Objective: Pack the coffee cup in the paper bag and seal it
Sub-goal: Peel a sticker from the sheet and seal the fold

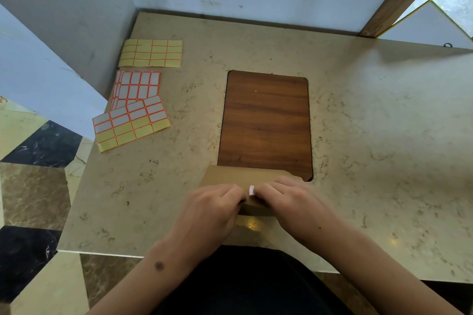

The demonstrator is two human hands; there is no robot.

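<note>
The brown paper bag point(230, 178) lies just below the wooden panel point(266, 123). Left hand point(215, 202) and right hand point(286, 197) both pinch its folded top beside a white sticker point(252, 190).

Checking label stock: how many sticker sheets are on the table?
3 visible: one by the wall, a stack below it possibly hiding more, and one nearest.

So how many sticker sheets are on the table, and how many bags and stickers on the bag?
Sticker sheets: 3 (one peeled yellow sheet, one sheet of white labels, one half-white, half-yellow sheet; more may lie stacked beneath the middle one)
Paper bag: 1
Sticker on the bag: 1
Total: 5
</note>
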